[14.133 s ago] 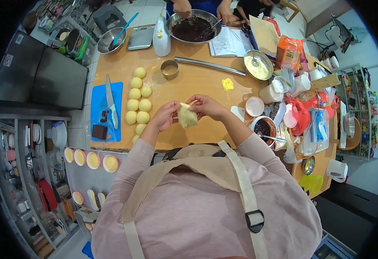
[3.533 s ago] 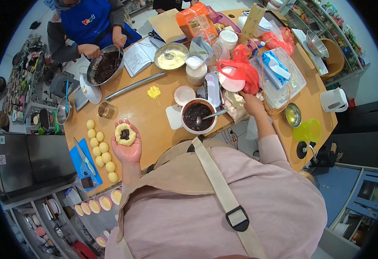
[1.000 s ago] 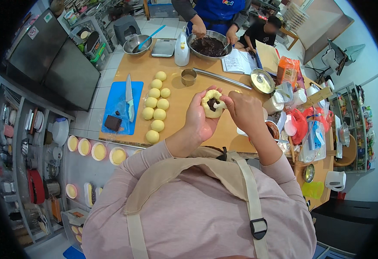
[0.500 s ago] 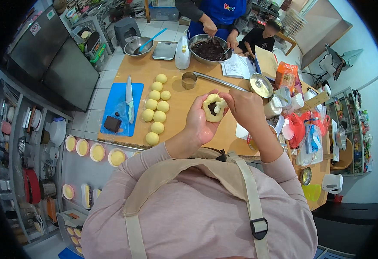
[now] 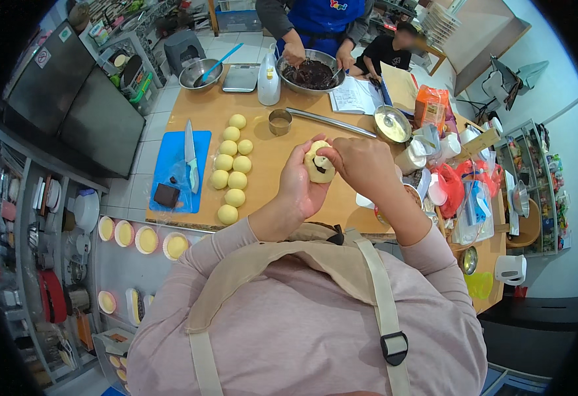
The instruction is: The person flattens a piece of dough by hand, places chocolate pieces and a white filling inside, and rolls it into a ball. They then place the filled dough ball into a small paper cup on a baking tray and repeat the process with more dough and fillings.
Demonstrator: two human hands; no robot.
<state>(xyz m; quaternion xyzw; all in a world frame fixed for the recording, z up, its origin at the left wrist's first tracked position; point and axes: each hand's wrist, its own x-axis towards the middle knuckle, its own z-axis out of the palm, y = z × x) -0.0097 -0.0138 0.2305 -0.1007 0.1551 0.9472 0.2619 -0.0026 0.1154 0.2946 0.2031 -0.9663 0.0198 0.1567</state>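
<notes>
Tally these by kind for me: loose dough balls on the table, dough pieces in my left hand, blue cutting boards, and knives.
Loose dough balls: 10
Dough piece in left hand: 1
Blue cutting board: 1
Knife: 1
Total: 13

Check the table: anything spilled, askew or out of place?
No spill or damage stands out. The left hand cups dough with a dark filling, and the knife lies flat on the blue board. Only the right end of the table looks messy: a red bag sits crowded beside white containers.
</notes>
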